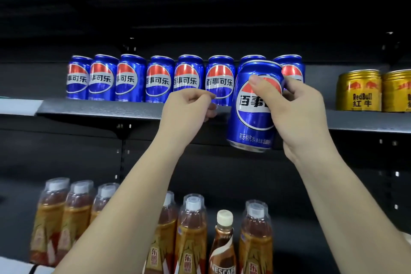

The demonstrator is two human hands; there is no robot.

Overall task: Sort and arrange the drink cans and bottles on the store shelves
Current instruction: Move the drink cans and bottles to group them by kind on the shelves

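Dark shelf (100, 108) carries 8 blue cans (160, 79) and 2 gold cans (359, 90).

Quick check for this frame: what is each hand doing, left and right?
Left hand: fingers curled at the shelf edge, holding nothing visible.
Right hand: grips a blue Pepsi can, off the shelf.

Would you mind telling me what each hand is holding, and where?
The right hand grips a blue Pepsi can around its upper side. The left hand, fingers curled, holds nothing.
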